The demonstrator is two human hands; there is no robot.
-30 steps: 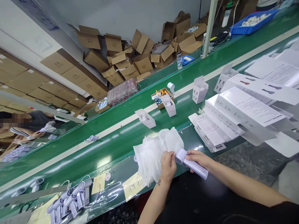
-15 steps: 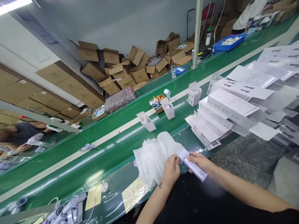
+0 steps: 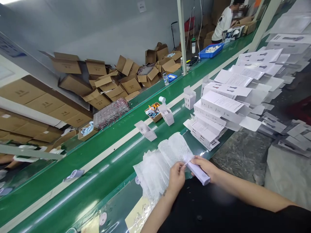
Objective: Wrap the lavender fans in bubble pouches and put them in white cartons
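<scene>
Lilac device [image 3: 199, 173] at lower right, gripped in our right hand [image 3: 206, 167], meets the bag [image 3: 178, 147] our left hand [image 3: 176, 177] pinches, needing alignment.

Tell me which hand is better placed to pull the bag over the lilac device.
Probably the left hand: its fingers pinch the translucent bag, while the right hand grips the lilac device.

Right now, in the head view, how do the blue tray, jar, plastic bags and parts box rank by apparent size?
1. Plastic bags
2. Blue tray and parts box: too alike to rank
3. Jar
</scene>
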